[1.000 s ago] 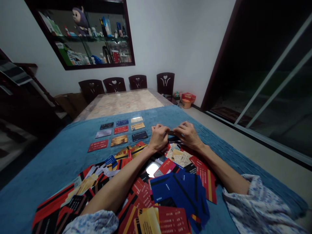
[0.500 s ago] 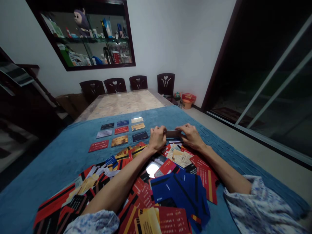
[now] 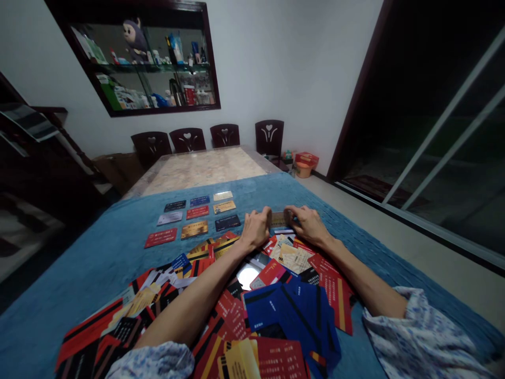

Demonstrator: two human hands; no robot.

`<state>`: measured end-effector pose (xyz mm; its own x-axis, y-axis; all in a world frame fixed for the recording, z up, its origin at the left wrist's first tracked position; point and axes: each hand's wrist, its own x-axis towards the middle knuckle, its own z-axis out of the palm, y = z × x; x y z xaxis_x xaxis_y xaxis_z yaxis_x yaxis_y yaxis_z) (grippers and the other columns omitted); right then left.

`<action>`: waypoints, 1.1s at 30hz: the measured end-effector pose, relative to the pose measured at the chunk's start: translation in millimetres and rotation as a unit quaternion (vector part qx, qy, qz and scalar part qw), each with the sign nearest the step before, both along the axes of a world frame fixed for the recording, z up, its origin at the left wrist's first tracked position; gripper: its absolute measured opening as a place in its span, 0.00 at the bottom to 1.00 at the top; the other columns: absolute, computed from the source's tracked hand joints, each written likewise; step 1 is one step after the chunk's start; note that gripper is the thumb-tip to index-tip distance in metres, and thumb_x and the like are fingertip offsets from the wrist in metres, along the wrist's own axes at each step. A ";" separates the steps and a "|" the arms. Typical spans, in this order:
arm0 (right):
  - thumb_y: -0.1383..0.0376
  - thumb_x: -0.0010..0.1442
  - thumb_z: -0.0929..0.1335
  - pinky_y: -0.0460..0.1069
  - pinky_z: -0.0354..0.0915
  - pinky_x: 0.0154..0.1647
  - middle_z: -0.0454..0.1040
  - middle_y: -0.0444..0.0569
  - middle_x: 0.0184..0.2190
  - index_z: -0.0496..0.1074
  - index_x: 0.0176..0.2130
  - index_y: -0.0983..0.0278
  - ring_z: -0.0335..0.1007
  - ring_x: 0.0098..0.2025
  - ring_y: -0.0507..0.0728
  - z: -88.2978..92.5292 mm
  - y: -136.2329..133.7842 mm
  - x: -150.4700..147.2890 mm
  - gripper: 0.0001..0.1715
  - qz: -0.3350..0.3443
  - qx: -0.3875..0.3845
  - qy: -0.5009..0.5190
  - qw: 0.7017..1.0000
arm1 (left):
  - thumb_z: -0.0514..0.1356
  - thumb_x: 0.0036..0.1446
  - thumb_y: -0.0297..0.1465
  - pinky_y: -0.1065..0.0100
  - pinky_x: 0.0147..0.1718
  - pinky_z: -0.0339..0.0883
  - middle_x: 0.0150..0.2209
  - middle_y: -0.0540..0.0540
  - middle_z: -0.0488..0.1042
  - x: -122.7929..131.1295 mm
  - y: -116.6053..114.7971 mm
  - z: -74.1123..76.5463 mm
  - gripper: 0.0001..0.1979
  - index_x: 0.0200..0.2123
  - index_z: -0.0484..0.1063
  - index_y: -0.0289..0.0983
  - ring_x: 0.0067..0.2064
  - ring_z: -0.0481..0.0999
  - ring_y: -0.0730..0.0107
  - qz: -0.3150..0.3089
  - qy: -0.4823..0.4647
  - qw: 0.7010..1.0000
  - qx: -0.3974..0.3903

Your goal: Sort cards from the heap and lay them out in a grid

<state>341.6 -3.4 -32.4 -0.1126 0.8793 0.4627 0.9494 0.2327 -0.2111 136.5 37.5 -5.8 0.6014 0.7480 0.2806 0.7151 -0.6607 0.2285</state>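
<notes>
A tan-grey card [image 3: 280, 219] with faint print on its face is held by its two short ends above the blue cloth. My left hand [image 3: 256, 226] grips its left end, fingers closed. At its right end, my right hand [image 3: 309, 223] pinches it between curled fingers and thumb. Beneath my wrists and forearms spreads a loose heap of cards: red cards [image 3: 334, 293], blue cards [image 3: 294, 310], beige cards [image 3: 295, 256] and others. Left of my left hand, several cards lie face up in rows, among them a dark blue card [image 3: 228, 222], a gold card [image 3: 194, 229] and a red card [image 3: 161, 238].
A blue cloth [image 3: 118, 247] covers the near part of the table; its far end shows a beige marbled top [image 3: 201, 166]. Dark chairs [image 3: 269, 138] stand beyond. A wall cabinet [image 3: 158, 66] holds bottles and a plush toy. An orange bucket [image 3: 303, 169] sits on the floor.
The card between my hands has tilted, so more of its printed face shows. My fingers have shifted slightly on its ends. The laid-out cards and the heap look unchanged.
</notes>
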 end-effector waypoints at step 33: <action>0.60 0.60 0.68 0.52 0.56 0.38 0.76 0.51 0.40 0.71 0.50 0.59 0.65 0.42 0.61 36.3 13.8 -2.3 0.18 0.095 -0.093 -0.088 0.987 | 0.58 0.50 0.21 0.54 0.47 0.64 0.44 0.36 0.77 -6.4 6.4 38.3 0.17 0.44 0.66 0.35 0.50 0.74 0.47 0.010 0.099 0.991 -0.087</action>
